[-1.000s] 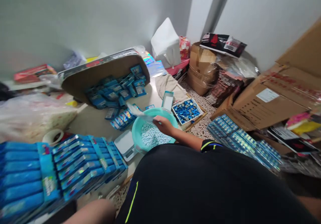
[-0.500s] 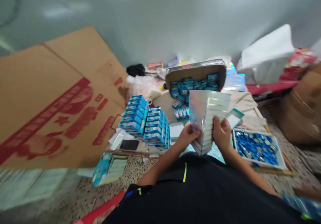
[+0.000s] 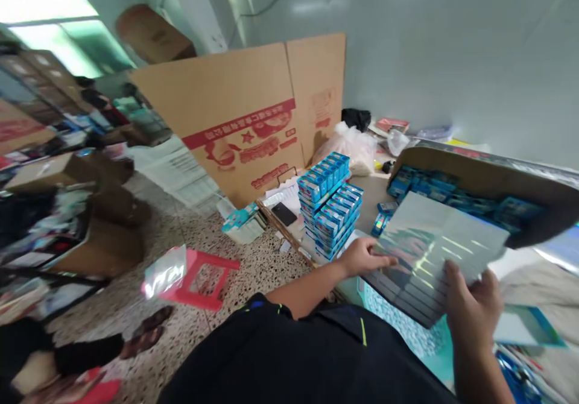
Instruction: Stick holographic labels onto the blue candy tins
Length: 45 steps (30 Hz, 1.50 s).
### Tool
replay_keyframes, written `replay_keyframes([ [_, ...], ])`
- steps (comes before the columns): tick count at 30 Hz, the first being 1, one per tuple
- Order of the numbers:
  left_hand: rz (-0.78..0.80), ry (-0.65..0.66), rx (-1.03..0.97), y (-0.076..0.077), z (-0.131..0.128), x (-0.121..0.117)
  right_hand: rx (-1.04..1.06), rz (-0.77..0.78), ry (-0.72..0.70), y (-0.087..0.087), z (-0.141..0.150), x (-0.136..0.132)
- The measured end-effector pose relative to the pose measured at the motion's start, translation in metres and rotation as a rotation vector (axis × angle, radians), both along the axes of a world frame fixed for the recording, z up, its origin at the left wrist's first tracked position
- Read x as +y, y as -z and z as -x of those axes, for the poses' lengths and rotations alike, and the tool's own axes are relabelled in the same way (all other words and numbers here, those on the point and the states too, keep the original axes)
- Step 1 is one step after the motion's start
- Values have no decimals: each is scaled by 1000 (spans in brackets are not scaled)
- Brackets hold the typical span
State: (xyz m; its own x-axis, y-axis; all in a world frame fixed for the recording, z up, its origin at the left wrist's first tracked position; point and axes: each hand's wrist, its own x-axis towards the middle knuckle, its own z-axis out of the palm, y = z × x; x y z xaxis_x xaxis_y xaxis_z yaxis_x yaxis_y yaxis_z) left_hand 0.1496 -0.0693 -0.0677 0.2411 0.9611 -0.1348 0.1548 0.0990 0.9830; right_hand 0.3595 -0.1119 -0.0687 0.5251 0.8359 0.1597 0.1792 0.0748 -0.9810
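Observation:
Both my hands hold a fanned stack of shiny holographic pouches in front of my chest. My left hand pinches the stack's left edge with thumb and fingers closed on it. My right hand grips its lower right corner. Under the stack sits a teal bowl of small pale blue-white pieces. Behind the stack a tipped cardboard tray spills small blue packets.
Stacked blue boxes stand on the low table next to a dark phone. A large flattened carton leans on the wall. A pink stool stands on the speckled floor, left; cartons and clutter fill the far left.
The view swung from right to left across the room. My right hand left the bowl, and both hands now hold the pouch stack, which lies flatter than half a second ago.

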Motion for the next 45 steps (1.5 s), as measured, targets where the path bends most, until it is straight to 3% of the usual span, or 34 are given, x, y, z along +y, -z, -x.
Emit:
replay_keyframes([
  [2,-59,10,-63,-8,11,8,178,-80,2,6,14,1],
  [4,-147,-29,-84,-18,20,20,200,-153,26,12,29,0],
  [8,-253,-33,-146,-31,30,41,-124,-204,-53,12,60,-10],
  [10,-246,9,-190,-31,29,45,-154,-176,-173,7,73,-14],
  [16,-182,127,-247,-20,19,42,195,-155,-338,-4,101,-14],
  [19,-204,129,-292,-17,16,46,233,-189,-198,-3,103,-16],
  [21,-280,30,-314,-19,17,50,204,-196,-42,-1,99,-22],
  [23,-475,-108,-298,-25,20,56,134,-194,74,1,91,-29],
  [25,-801,-142,-238,-37,25,60,18,-168,118,0,81,-37],
  [27,-1146,18,-113,-52,28,61,-95,-132,90,-4,72,-46],
  [29,-1347,296,90,-68,24,59,-151,-98,35,-11,66,-53],
  [32,-1354,613,344,-83,9,53,-165,-86,8,-23,60,-61],
  [35,-1300,806,389,-83,-9,50,-150,-111,46,-31,54,-66],
  [37,-1317,842,368,-76,-19,50,-90,-109,67,-31,49,-69],
  [45,-1444,713,202,-37,-43,31,215,-181,91,-11,21,-70],
])
